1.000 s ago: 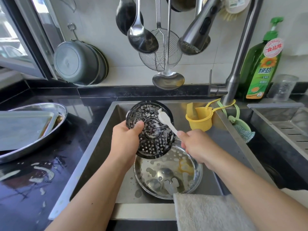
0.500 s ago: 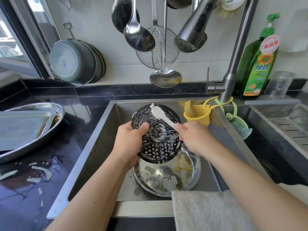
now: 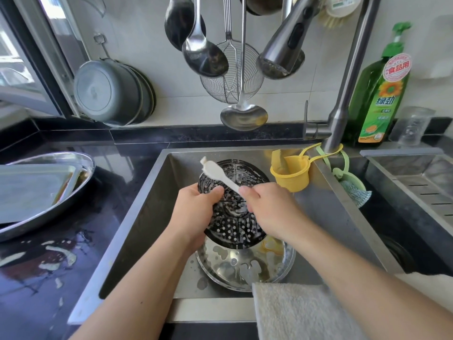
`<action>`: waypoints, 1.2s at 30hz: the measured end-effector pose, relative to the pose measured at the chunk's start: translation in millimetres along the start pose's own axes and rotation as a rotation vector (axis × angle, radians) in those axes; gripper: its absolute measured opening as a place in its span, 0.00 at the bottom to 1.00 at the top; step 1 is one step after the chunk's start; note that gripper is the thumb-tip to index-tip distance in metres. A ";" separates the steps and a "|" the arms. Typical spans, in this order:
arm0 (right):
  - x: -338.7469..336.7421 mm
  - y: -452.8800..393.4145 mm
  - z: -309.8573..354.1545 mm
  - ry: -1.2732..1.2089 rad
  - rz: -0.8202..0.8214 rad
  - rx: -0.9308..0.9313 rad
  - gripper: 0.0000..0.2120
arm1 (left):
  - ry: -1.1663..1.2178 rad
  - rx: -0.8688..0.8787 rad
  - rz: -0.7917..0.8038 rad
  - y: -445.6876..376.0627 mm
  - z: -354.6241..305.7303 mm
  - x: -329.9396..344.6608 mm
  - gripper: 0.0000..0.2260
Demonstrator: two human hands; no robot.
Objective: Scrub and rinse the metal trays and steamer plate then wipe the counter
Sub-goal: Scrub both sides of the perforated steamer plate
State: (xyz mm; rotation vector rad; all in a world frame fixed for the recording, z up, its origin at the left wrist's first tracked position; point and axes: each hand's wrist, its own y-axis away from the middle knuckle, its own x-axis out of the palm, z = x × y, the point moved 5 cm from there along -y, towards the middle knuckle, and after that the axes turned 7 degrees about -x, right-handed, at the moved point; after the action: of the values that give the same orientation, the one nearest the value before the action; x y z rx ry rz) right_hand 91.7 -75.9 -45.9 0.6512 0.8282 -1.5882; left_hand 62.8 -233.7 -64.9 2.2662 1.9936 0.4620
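Bright daylight fills the scene, coming from the window [image 3: 14, 77] at the upper left — the pale tiled wall [image 3: 137, 28] is evenly lit and the glass looks washed out. The glossy black stone surface [image 3: 36, 266] mirrors that light in bluish glare patches beside the wet streaks. Hot highlights sit on the hanging steel ladles [image 3: 203, 55] and the chrome spray tap head [image 3: 282, 55]. The left inner wall of the steel sink [image 3: 147, 217] lies in deep shadow. Wide-angle distortion bows the window frame and the tall tap pipe [image 3: 350, 69] — edges lean outward. The white brush head [image 3: 210, 168] is slightly smeared; the forearms at the bottom look soft.
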 end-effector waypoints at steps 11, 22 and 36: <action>-5.1 -4.7 -10.4 -0.046 0.018 0.097 0.26 | -0.027 0.020 -0.004 0.2 0.4 3.3 0.07; -9.2 -4.2 -22.0 -0.206 0.023 0.203 0.24 | 0.025 0.066 -0.067 -3.1 -6.1 -5.8 0.07; -21.1 -6.9 -34.2 -0.111 0.010 0.262 0.25 | 0.096 0.066 -0.113 -5.1 -11.0 -14.6 0.07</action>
State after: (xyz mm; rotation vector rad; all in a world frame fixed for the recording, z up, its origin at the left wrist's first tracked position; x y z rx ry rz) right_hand 87.4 -35.4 -48.5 0.7431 0.5386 -1.7228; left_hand 53.3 -248.7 -58.2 2.1921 2.2006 0.5115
